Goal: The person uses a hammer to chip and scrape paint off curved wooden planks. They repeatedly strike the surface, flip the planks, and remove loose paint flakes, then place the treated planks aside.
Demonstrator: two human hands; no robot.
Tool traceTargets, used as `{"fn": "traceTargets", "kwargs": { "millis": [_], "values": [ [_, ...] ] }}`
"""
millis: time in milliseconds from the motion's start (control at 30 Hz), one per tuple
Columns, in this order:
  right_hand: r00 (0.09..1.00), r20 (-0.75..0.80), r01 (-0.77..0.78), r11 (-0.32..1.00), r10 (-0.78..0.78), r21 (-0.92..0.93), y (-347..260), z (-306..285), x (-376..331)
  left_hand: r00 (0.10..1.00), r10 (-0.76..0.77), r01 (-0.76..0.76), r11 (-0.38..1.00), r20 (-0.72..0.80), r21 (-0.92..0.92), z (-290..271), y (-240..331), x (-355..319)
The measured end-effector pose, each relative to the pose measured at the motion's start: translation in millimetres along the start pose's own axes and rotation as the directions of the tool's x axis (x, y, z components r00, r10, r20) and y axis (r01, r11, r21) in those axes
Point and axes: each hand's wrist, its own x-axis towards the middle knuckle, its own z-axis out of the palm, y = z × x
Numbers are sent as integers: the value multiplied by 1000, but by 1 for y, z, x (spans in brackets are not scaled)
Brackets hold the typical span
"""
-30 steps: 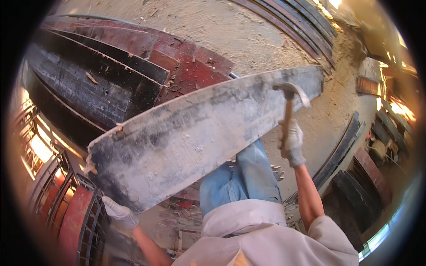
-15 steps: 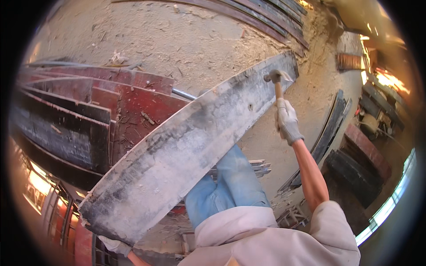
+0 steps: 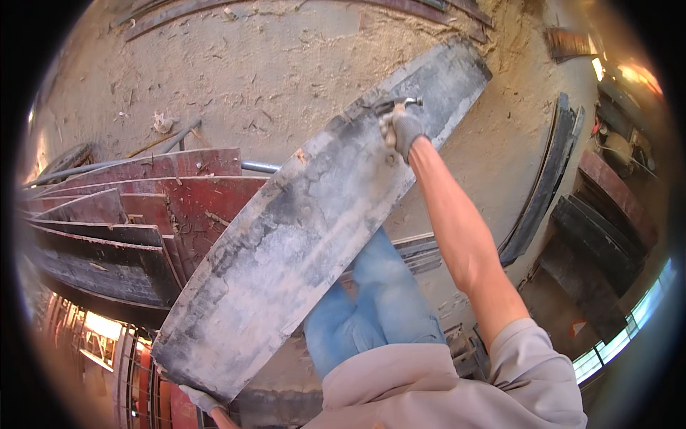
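A long, grey-white stained board (image 3: 286,229) lies at a slant in front of me, running from lower left to upper right across my legs. My right hand (image 3: 404,134), in a light glove with a grey cuff, is closed around a claw hammer (image 3: 409,102). The hammer's metal head is over the far part of the board, near its left long edge; whether it touches the wood I cannot tell. At the near left end, my gloved left hand (image 3: 200,397) grips the board's corner, its fingers partly hidden by the edge.
Red and black panels (image 3: 207,193) are piled left of the board, with a metal pipe (image 3: 261,167) beside them. Dark planks (image 3: 536,193) lie on the right, more boards (image 3: 600,229) beyond. Debris litters the dusty floor (image 3: 286,79); planks (image 3: 414,11) lie at the far edge.
My right hand has swung the hammer leftward from the board's right edge to over its far left side. My left hand stays at the near end. The whole view has shifted slightly.
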Motion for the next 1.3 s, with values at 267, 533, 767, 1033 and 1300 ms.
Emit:
{"fn": "traceTargets", "kwargs": {
  "millis": [267, 533, 767, 1033, 1300],
  "values": [
    [980, 162, -148, 966, 114, 210, 8, 77, 52, 997, -56, 45, 983, -56, -179, 12, 5, -18],
    [999, -34, 46, 900, -35, 434, 46, 104, -23, 989, -74, 55, 988, -127, -148, 20, -12, -2],
    [866, 501, -345, 738, 11, 580, 21, 53, -46, 984, -128, 113, 986, -120, -120, 13, -24, 19],
    [831, 554, -472, 592, 52, 653, 22, 69, -46, 955, -262, 257, 965, -139, -52, 13, -16, 32],
    [962, -268, 7, 971, 59, 240, 63, 152, -45, 977, -184, 157, 962, -107, -224, 3, -4, 37]
  ]
}}
